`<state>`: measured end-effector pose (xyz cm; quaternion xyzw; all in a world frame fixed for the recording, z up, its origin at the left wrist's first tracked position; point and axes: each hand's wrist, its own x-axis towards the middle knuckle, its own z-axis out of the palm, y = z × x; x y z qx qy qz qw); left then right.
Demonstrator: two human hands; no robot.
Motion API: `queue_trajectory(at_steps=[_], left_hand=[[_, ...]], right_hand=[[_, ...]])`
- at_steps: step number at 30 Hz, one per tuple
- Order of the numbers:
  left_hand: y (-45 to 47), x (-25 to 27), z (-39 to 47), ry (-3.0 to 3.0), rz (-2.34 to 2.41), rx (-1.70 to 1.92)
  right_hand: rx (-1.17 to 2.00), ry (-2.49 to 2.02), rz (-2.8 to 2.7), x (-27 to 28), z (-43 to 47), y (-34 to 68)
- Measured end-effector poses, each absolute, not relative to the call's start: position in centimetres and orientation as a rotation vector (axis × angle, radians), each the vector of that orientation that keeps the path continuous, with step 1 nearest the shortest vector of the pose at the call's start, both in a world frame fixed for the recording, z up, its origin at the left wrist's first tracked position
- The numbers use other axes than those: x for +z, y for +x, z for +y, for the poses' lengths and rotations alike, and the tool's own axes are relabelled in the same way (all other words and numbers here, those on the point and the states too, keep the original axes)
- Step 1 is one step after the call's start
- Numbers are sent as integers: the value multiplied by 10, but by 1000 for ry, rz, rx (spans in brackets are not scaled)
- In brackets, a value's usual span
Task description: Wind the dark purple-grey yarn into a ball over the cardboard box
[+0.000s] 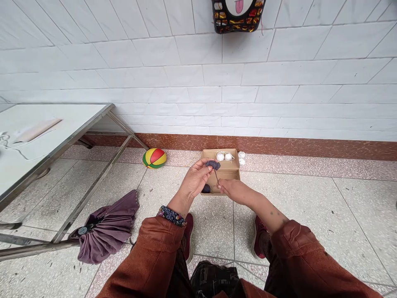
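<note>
A small bundle of dark grey yarn point(213, 164) is pinched between the thumb and fingers of my left hand point(194, 180). From it a strand of yarn point(216, 176) runs down to my right hand point(237, 191), whose fingertips are closed on the strand. Both hands are above an open cardboard box point(230, 182) on the floor. A dark ball of yarn point(206, 189) lies in the box's near left corner, partly hidden by my left hand. White balls of thread point(220, 156) rest at the far part of the box, and more white balls point(241, 158) sit just beside its right edge.
A tiled wall point(186, 78) rises behind the box. A colourful ball point(154, 158) lies near the leg of a metal-framed table point(77, 114) on the left. A folded purple umbrella point(108, 227) is on the floor. A black basket point(238, 25) hangs on the wall.
</note>
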<state>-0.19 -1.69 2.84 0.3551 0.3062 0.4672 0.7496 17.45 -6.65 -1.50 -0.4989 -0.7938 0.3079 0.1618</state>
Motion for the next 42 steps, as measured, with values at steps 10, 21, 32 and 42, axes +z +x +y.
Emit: queue_trajectory(at_steps=[10,21,32,42], left_hand=[[-4,14,-8,1022,971,1045],[6,23,-33,1021,542,690],[3,21,-22,855,661,951],[-2,17,-24,1279,878,800]], right_hand=[[537,-1170,-2110,29,-73,190],[515,-1488,-1610,9,-54,200],[699,-1389,-1886,3,-67,175],[756,-1188,-1719,24,-64,185]])
